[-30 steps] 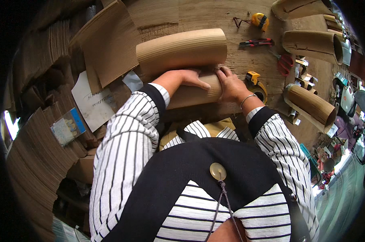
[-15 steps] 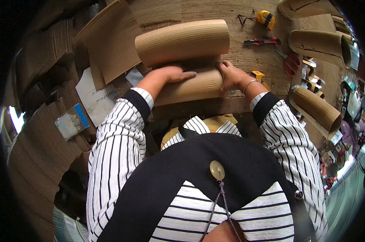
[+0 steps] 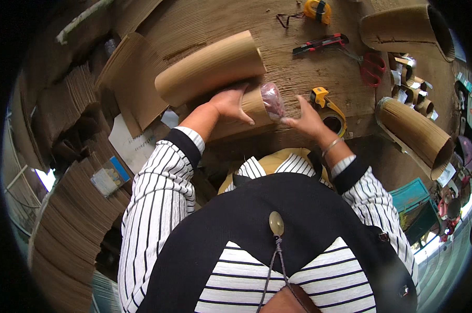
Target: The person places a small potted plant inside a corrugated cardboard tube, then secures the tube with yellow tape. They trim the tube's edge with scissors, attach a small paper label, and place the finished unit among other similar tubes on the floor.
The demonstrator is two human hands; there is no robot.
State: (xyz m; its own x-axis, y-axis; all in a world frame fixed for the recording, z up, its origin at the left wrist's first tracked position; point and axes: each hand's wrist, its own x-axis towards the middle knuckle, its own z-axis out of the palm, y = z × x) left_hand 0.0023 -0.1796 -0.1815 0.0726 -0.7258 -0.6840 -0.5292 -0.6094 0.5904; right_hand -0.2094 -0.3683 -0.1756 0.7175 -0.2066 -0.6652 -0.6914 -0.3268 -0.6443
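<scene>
My left hand [image 3: 224, 106] grips a short tan ribbed tube [image 3: 253, 105], thumb on the near side and fingers reaching round the far side. From the tube's right end sticks out a reddish bundle in clear plastic [image 3: 272, 100]; what it contains I cannot make out. Beside that end is my right hand [image 3: 309, 121], open, its fingers apart and its thumb at or very near the plastic. Just beyond the short tube lies a larger ribbed roll [image 3: 212, 67], slanting up to the right.
Right of my hands are a yellow tape measure [image 3: 332, 112], a red-and-black utility knife [image 3: 320, 45], red-handled scissors [image 3: 372, 69] and another tape measure [image 3: 318, 11]. Curved ribbed pieces [image 3: 416, 135] stand at the right. Stacked brown sheets [image 3: 63, 208] fill the left.
My right hand has come off the short tube's end and opened, and the plastic-wrapped bundle now shows there. The larger roll appears more tilted. The whole view has shifted.
</scene>
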